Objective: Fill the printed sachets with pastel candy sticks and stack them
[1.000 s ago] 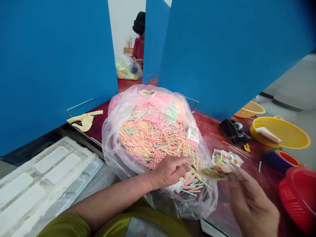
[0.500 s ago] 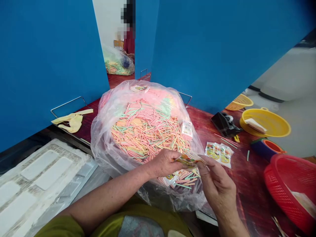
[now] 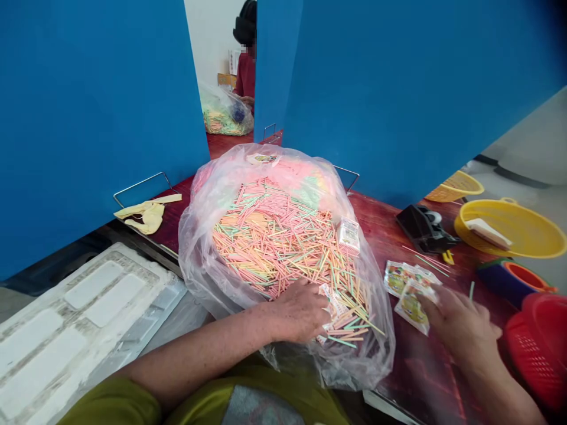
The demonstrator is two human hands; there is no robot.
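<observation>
A clear plastic bag stands rolled open, filled with thin pink, green, yellow and orange sticks. My left hand reaches down onto the sticks near the front, its fingers curled on a white printed packet; the fingertips are partly hidden. Over the table to the right of the bag, my right hand pinches the edge of a small flat printed packet. That packet overlaps other printed packets lying on the table. A small printed box rests on the bag's right inner side.
Behind the packets sit a black tape dispenser, a yellow basket and a blue roll. A red basket stands far right. Blue panels border the table. A yellow cloth lies left; a person is beyond the gap.
My hands have parted. The right one has carried the packet rightward to the others on the table, while the left has let go of it and lowered to a packet in the bag.
</observation>
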